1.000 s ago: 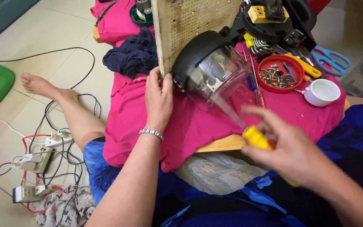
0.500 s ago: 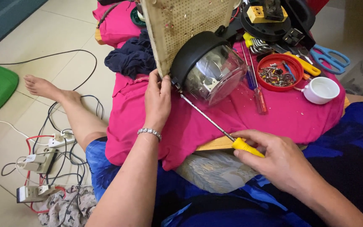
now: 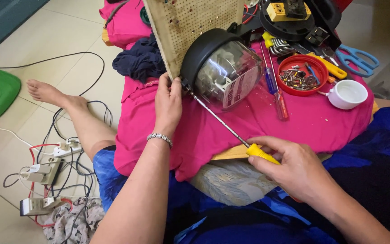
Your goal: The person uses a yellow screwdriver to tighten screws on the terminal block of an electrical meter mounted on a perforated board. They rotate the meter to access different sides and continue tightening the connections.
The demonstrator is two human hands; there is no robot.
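On the floor at your far left, a tangle of power strips (image 3: 39, 174) and cords lies close beside your bare leg; shift your leg carelessly and you could snag a lead. Your left hand (image 3: 168, 101) presses against the lower edge of the perforated board (image 3: 190, 27), fingers curled to brace it, right next to the screwdriver tip. The electric meter (image 3: 222, 68), a black housing with a clear dome, is mounted on that tilted board above the pink cloth (image 3: 249, 126). If the long screwdriver (image 3: 224, 124) slips out of the screw at the meter's rim, the tip could jab your left fingers or scratch the dome. Your right hand (image 3: 294, 169) is clenched around the yellow handle, well back, so any wobble grows along the shaft. Further right, the red dish of screws (image 3: 302, 76) and the white cup (image 3: 347, 94) sit near the cloth's edge, easily knocked.
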